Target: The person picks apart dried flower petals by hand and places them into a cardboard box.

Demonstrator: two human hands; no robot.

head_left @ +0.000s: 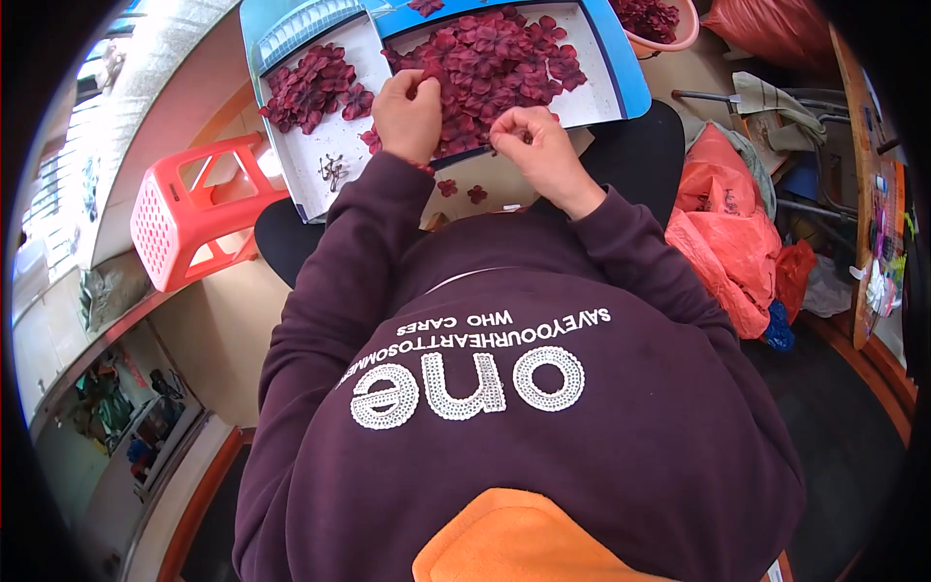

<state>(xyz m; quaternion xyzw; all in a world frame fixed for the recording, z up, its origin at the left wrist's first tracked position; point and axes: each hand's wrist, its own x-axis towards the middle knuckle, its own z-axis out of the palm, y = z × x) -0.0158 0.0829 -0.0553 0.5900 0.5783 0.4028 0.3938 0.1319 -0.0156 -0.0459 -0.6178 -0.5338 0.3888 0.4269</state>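
A shallow blue-edged box [601,68] lies in front of me with dark red artificial flower pieces in it. The larger pile of flower pieces [485,58] fills its wide right section; a smaller pile [315,89] lies in the left section. My left hand [405,118] is closed at the front of the larger pile, with a dark red flower piece [435,74] at its fingertips. To the right, my right hand [551,160] is pinched over the box's front edge; a tiny dark thing shows at its fingers, too small to name. Small dark thin bits [333,173] lie in the left section's front corner.
Two loose flower pieces [462,191] lie below the box's near edge. A pink plastic stool [199,209] stands at the left. A pink basin [676,37] with more flower pieces is at the back right. Red plastic bags [722,228] lie at the right.
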